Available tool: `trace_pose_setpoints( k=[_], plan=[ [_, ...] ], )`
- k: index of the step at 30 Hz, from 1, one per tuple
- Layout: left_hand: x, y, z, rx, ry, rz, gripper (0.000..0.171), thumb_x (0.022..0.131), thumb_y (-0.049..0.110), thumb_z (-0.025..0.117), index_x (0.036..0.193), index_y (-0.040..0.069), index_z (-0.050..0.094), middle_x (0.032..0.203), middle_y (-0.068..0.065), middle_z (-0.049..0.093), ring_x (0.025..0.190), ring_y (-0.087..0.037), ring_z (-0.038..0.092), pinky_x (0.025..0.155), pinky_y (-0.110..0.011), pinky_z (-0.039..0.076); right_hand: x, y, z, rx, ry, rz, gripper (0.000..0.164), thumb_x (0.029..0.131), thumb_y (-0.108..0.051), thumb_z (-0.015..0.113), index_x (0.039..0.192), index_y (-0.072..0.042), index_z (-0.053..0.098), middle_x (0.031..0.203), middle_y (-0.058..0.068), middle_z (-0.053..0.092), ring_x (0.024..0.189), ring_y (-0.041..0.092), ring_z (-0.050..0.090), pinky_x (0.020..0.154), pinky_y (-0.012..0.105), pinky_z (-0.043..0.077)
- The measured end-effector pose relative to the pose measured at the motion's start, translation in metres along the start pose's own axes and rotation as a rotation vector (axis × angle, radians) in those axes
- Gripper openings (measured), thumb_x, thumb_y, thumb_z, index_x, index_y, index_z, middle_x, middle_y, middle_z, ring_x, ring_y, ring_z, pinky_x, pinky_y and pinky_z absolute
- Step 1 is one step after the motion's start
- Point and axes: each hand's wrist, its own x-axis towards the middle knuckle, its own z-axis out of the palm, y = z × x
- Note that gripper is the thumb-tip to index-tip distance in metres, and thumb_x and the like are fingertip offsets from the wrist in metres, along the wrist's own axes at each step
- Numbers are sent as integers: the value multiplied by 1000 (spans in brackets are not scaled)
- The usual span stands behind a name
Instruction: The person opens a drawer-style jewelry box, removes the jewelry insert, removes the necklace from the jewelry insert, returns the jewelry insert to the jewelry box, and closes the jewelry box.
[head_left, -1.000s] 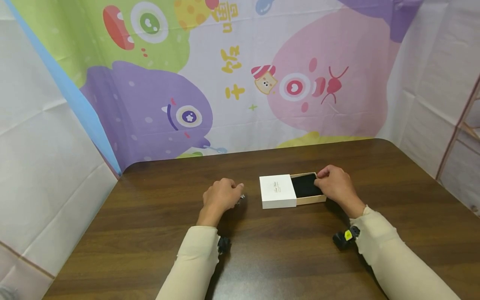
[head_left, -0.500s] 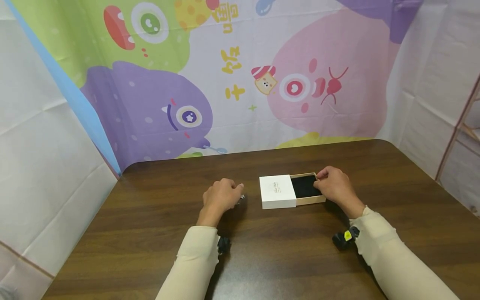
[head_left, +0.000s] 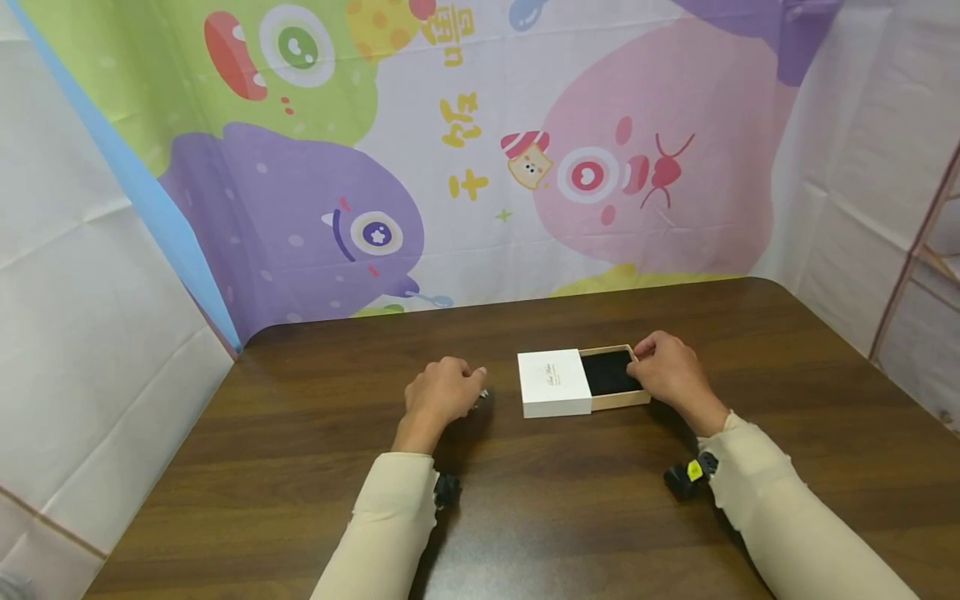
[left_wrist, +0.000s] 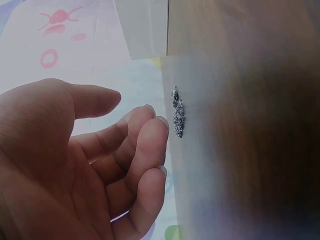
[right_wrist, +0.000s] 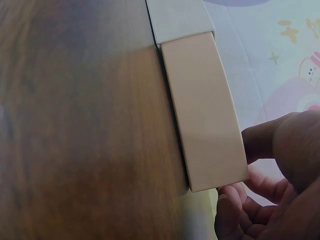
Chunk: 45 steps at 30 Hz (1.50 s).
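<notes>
A white box sleeve [head_left: 553, 385] with small gold lettering lies on the table, its tan inner drawer [head_left: 621, 401] pulled partway out to the right. Black lining [head_left: 609, 372] shows inside the drawer. My right hand [head_left: 669, 371] pinches the drawer's outer end; in the right wrist view the thumb is at the top rim and the fingers at the end wall. Left of the box, my left hand [head_left: 442, 390] hovers with fingers loosely bent and nothing in them. Just beyond its fingertips lies a small glittering silver ornament [left_wrist: 178, 117], largely hidden by the hand in the head view.
The brown wooden table [head_left: 555, 500] reaches back to a cartoon-printed cloth [head_left: 465, 233]. Pale cloth sides [head_left: 105, 275] stand to the left and right. Small black cameras sit at both wrists.
</notes>
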Motion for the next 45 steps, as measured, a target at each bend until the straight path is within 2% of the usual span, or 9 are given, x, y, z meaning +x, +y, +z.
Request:
trace_pose_setpoints(
  k=[8,16,25,34,45],
  plan=[
    [-1,1,0,-5,0,2,37,91,50,46,85,20,67,56,6,58,64,-17,55,68,-43,39,-1,1,-1,3,12,-1,27,80,-17,65,99,1,57,93,17,60,81,31,55,69,41,43],
    [0,3,1,27,22,28,35,90,50,47,84,22,68,68,6,58,67,-19,54,63,-40,39,-1,2,-1,30,21,44,30,88,-28,55,102,-1,56,99,18,58,87,31,53,70,41,42],
    [0,5,0,74,47,65,36,90,49,48,87,21,70,78,5,61,69,-19,55,62,-41,40,-2,-1,-3,40,12,59,32,89,-30,53,103,-1,56,99,18,58,87,31,53,69,40,41],
    [-4,9,0,80,21,114,35,91,49,48,85,21,68,71,4,58,64,-19,53,56,-38,37,-1,1,-2,31,17,57,31,90,-30,52,102,-2,56,98,17,58,85,31,53,68,39,41],
    [-8,18,3,93,-10,166,38,90,52,49,96,23,71,92,6,66,74,-17,59,62,-41,43,-1,1,-2,41,22,52,32,90,-31,52,103,-2,56,100,17,58,87,31,53,69,40,41]
  ],
)
